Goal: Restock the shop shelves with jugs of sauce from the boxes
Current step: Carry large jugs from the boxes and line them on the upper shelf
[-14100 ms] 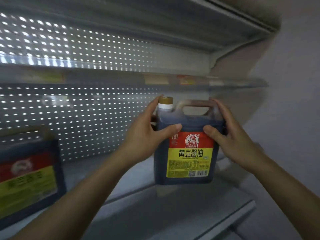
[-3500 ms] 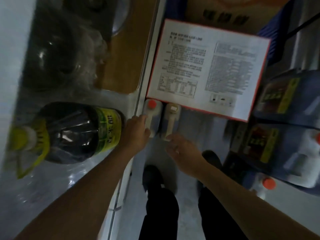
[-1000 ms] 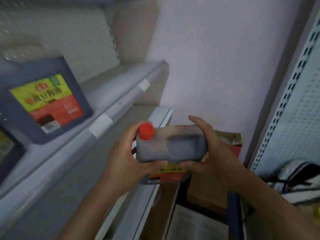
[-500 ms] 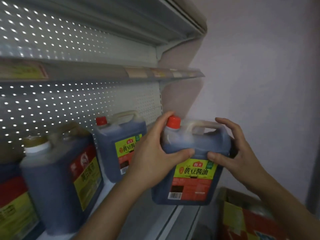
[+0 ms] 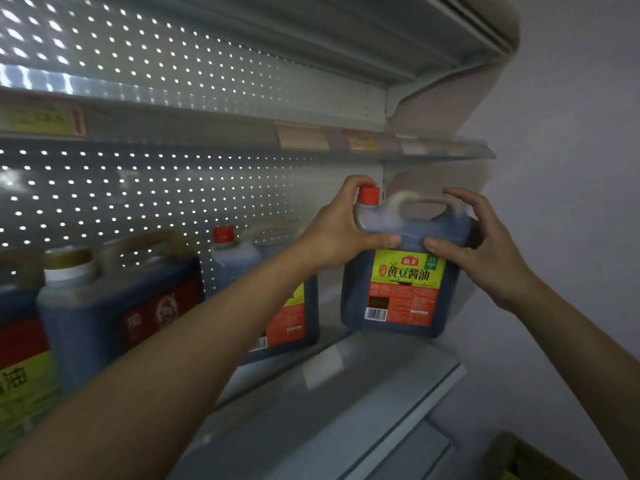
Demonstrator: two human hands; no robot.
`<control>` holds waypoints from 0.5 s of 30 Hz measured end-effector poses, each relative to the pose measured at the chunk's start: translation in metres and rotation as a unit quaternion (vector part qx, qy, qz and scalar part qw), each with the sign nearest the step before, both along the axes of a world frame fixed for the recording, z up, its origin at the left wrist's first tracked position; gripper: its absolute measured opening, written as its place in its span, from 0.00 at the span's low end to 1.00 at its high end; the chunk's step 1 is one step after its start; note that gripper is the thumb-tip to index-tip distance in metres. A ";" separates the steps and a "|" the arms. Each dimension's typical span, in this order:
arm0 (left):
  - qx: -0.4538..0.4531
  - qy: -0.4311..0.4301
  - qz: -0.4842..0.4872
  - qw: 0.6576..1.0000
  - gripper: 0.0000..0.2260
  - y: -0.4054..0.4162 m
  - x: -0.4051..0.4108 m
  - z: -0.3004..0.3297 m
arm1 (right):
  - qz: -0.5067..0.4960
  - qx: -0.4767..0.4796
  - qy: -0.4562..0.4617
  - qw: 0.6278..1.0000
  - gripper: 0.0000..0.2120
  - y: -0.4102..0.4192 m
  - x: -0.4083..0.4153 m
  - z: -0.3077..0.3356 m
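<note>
Above shelf [image 5: 398,368], both hands' [image 5: 341,233] [image 5: 485,251] grip around 海天 黄豆酱油 jug [image 5: 398,292].

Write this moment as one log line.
step: shelving | both hands grip red-capped jug | jug above shelf end, not set down

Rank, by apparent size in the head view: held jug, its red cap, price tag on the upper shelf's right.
1. Held jug
2. Price tag
3. Red cap
The tag is farther away, so its rank is uncertain.
</note>
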State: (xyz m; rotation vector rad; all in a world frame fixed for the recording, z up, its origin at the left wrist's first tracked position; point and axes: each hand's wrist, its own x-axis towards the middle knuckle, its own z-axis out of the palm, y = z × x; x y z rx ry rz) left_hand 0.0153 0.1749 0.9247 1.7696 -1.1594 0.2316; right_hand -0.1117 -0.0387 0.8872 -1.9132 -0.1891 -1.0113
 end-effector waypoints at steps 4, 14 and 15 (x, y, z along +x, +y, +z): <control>0.014 -0.011 0.064 0.998 0.38 -0.018 0.019 0.002 | 0.044 -0.009 -0.006 0.999 0.36 -0.028 0.045 0.003; 0.253 -0.067 0.272 0.926 0.47 -0.016 0.046 0.036 | 0.143 -0.028 -0.026 0.989 0.35 -0.034 0.139 -0.007; 0.259 -0.065 0.285 0.921 0.47 -0.014 0.049 0.037 | 0.152 -0.026 -0.027 0.988 0.35 -0.032 0.146 -0.007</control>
